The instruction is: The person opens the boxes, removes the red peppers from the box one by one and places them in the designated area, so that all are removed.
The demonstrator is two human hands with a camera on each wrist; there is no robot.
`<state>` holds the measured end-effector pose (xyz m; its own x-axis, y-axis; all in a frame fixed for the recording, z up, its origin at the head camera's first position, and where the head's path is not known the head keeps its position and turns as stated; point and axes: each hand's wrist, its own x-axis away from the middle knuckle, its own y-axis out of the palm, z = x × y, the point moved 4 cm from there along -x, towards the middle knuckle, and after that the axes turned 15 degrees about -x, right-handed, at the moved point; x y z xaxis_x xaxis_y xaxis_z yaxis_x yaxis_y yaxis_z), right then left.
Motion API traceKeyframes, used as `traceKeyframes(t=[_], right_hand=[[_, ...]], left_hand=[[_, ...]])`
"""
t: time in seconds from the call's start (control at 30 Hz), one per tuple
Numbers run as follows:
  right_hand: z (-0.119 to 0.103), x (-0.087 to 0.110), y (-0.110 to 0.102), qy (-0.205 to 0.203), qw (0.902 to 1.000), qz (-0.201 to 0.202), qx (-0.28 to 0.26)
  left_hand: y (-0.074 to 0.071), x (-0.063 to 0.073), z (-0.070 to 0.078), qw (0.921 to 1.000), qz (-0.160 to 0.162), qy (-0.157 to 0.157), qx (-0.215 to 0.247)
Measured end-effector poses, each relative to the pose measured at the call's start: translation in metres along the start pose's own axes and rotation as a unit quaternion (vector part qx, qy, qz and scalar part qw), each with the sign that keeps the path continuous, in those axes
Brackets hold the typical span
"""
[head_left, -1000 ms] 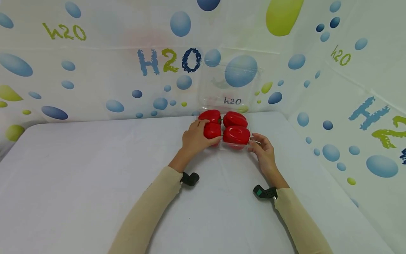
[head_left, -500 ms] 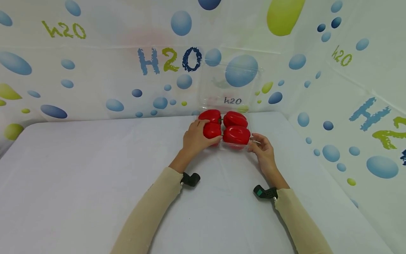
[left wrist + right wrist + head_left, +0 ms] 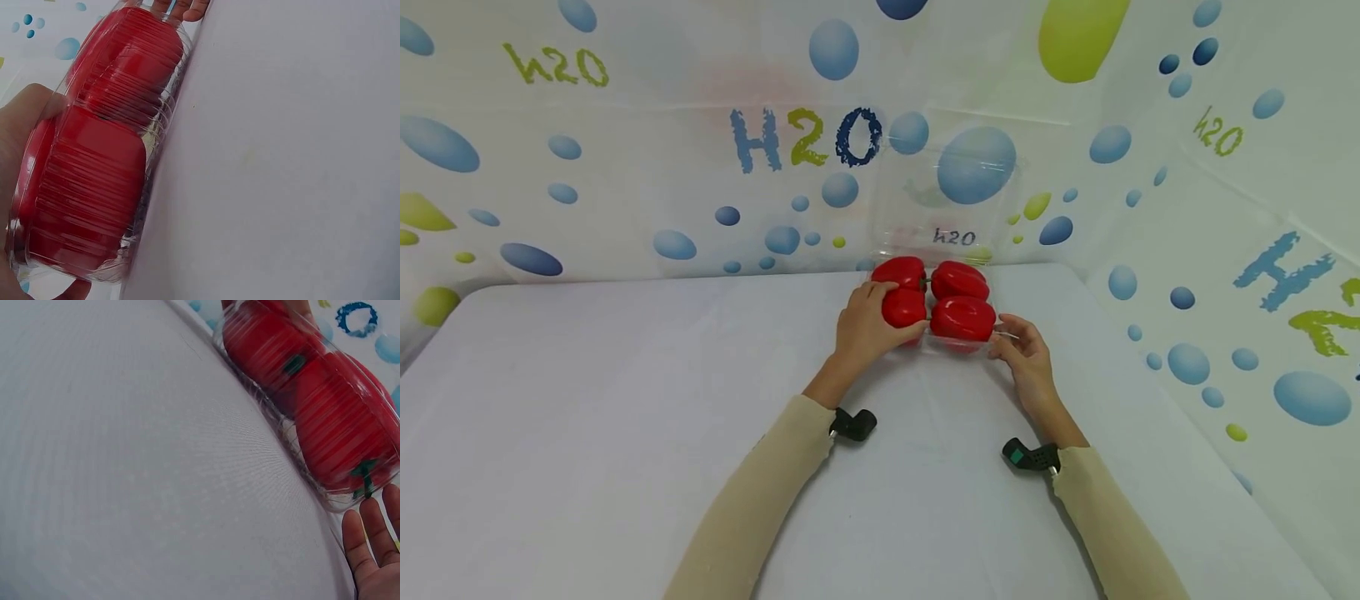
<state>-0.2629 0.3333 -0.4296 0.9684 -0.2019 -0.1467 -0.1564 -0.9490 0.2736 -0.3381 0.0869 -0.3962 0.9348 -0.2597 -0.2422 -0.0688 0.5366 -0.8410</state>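
Several red bell peppers (image 3: 964, 318) with green stems sit in two rows in a clear plastic clamshell container (image 3: 958, 343), near the table's back edge. The container's transparent lid stands raised behind them against the backdrop. My left hand (image 3: 867, 323) grips the container's left end, its thumb along the near side and its fingers across the left front pepper. In the left wrist view the ribbed container wall (image 3: 94, 206) shows red through it. At the right front corner my right hand (image 3: 1030, 357) is spread with relaxed fingers, fingertips (image 3: 369, 509) right at the wall beside a green stem (image 3: 365, 475).
A white cloth covers the table (image 3: 625, 433). Behind and to the right rises a white backdrop (image 3: 647, 158) with blue and green dots and H2O lettering. Each wrist carries a small black camera (image 3: 856, 425) close above the cloth.
The head view has shifted slightly, so everything sits a little farther right in it. Hands, container and peppers keep the same positions relative to each other.
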Motion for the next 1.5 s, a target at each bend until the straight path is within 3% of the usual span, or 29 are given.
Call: traceKeyframes(t=[0.47, 1.5], right_hand=[[-0.0015, 0.0011, 0.0022, 0.003, 1.0000, -0.003, 0.008], [0.0003, 0.0003, 0.0022, -0.001, 1.0000, -0.007, -0.005]], left_hand=[[0.0003, 0.0018, -0.0005, 0.9994, 0.030, 0.006, 0.015], [-0.0007, 0.0020, -0.0025, 0.9963, 0.040, 0.001, 0.076]])
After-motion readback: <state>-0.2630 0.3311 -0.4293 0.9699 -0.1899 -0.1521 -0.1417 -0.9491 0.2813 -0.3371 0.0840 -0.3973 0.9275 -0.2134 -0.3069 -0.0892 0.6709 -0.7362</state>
